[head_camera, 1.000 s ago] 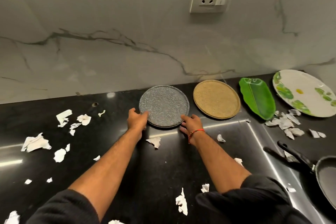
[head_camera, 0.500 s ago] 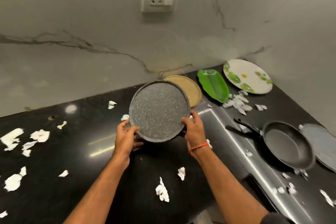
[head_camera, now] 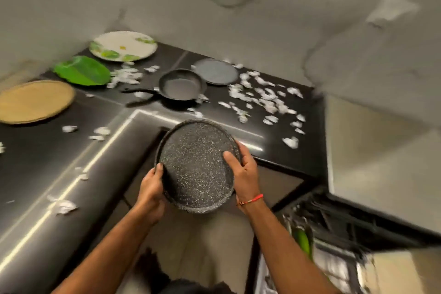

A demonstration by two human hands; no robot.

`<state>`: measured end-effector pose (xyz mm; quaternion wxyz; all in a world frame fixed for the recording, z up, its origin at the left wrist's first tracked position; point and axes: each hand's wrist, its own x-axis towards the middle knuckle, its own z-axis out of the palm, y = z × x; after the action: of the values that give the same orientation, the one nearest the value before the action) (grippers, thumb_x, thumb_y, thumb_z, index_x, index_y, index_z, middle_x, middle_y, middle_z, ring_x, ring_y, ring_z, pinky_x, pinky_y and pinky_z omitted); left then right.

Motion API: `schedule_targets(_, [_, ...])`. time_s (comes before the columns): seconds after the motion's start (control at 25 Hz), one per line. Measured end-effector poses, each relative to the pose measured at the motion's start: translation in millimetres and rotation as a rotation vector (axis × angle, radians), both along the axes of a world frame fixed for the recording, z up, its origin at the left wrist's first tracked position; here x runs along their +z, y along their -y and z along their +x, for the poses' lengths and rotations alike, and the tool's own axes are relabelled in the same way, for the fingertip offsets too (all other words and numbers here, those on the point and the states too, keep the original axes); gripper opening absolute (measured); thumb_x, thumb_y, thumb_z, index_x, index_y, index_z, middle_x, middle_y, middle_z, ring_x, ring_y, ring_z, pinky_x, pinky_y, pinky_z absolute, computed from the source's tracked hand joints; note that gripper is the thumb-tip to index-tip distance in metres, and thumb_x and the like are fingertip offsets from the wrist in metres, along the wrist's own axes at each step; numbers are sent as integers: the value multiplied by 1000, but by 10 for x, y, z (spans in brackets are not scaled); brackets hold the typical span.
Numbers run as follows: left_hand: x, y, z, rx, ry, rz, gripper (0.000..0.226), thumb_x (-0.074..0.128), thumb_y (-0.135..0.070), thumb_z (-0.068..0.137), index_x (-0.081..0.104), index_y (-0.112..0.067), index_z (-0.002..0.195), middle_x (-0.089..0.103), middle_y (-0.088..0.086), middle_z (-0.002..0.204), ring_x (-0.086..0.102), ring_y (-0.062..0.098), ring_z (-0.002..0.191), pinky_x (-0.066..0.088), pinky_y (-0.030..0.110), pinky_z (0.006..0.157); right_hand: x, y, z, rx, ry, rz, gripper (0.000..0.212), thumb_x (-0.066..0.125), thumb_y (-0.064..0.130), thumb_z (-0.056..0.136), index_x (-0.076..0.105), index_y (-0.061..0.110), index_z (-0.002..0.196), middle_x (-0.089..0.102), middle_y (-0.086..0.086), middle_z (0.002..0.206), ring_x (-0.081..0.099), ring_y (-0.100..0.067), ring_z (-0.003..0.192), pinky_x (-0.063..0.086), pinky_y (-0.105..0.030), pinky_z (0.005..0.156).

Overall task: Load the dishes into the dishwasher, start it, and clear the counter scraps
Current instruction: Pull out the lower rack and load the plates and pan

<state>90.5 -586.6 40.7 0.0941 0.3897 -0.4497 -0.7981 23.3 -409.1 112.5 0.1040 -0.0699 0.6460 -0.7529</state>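
Both hands grip a speckled dark grey plate (head_camera: 195, 162) in the lower middle of the frame, held in the air off the edge of the black counter (head_camera: 47, 162) and tilted so its face shows to the camera. The left hand (head_camera: 150, 194) wraps the plate's lower left rim, thumb over the front and fingers hidden behind; the right hand (head_camera: 243, 170) clasps the right rim, thumb lying on the plate's face, with a red thread band (head_camera: 253, 199) at the wrist. On the counter in the upper left of the frame sit a round tan plate (head_camera: 35, 101), a green leaf-shaped plate (head_camera: 82, 70) and a white plate with green leaf print (head_camera: 123, 46). Nearer the centre a black frying pan (head_camera: 181, 85) rests with its handle pointing left, just beside a flat grey plate (head_camera: 216, 71) behind it. Torn white paper scraps (head_camera: 265, 98) lie scattered over much of the counter, thickest to the right of the pan. In the lower right of the frame a dishwasher rack (head_camera: 334, 234) is visible, blurred, with something green (head_camera: 303, 241) standing in it.
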Motion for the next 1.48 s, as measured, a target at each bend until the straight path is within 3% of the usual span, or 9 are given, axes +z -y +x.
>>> schedule_targets(0.16, [-91, -1682, 115, -157, 120, 235, 34, 39, -30, 109, 59, -13, 129, 62, 8, 130, 56, 28, 124, 40, 53, 111, -57, -1674, 576, -194, 22, 21, 31, 65, 10, 87, 64, 21, 116, 73, 2, 107, 68, -12, 100, 54, -27, 87])
schedule_targets(0.36, [-335, -3215, 129, -400, 306, 304, 45, 46, -34, 106, 53, -6, 139, 59, 13, 139, 56, 34, 126, 50, 50, 86, -391, -3232, 1316, -436, 166, -10, 24, 60, 8, 96, 66, 24, 114, 74, 4, 107, 69, -15, 105, 56, -27, 86])
schedule_targets(0.52, [-475, -4094, 118, -779, 429, 313, 47, 52, -36, 101, 54, -3, 135, 62, 23, 132, 60, 39, 119, 51, 50, 95, -737, -3833, 1564, -672, 302, -23, 19, 64, 9, 94, 67, 23, 107, 75, 3, 102, 70, -19, 102, 58, -36, 87])
schedule_targets(0.8, [-1083, -5180, -183, -1166, 654, 262, 61, 68, -51, 86, 60, -8, 128, 67, 19, 126, 65, 36, 117, 50, 49, 105, -1142, -4641, 1511, -693, 395, 165, 34, 67, 6, 90, 61, 18, 122, 73, 2, 110, 68, -10, 104, 55, -25, 88])
schedule_targets(0.92, [-1303, -5536, -160, -1364, 690, 136, 57, 64, -51, 90, 55, -15, 134, 62, 17, 133, 63, 31, 115, 58, 42, 87, -1368, -4981, 1497, -757, 455, 293, 33, 63, 3, 91, 62, 26, 115, 71, 9, 105, 67, -6, 98, 51, -15, 83])
schedule_targets(1.0, [-1418, -5797, -137, -1481, 660, -4, 46, 58, -42, 98, 51, -25, 140, 57, 11, 137, 61, 27, 110, 57, 37, 71, -1580, -5302, 1434, -794, 475, 413, 36, 62, 0, 91, 62, 18, 122, 69, 6, 109, 64, -7, 99, 49, -11, 86])
schedule_targets(1.16, [-1869, -6500, -275, -1600, 562, -130, 49, 51, -31, 104, 38, -47, 149, 48, 0, 147, 58, 21, 113, 58, 35, 71, -2337, -6093, 1125, -833, 521, 531, 30, 62, 0, 91, 63, 12, 118, 67, 2, 99, 61, -5, 85, 53, -26, 84])
schedule_targets(1.32, [-2597, -7374, -422, -1619, 512, -244, 55, 51, -34, 104, 31, -40, 154, 49, 0, 142, 57, 21, 117, 59, 42, 87, -3408, -6880, 685, -833, 486, 666, 26, 57, -3, 88, 64, 8, 110, 66, -2, 95, 60, -17, 88, 45, -21, 73])
schedule_targets(1.48, [-3414, -7972, -535, -1590, 426, -337, 53, 46, -29, 106, 29, -42, 154, 49, -3, 138, 59, 16, 96, 57, 35, 70, -4476, -7571, 303, -887, 490, 758, 31, 50, -7, 80, 64, 8, 104, 66, -5, 89, 57, -19, 82, 45, -28, 70])
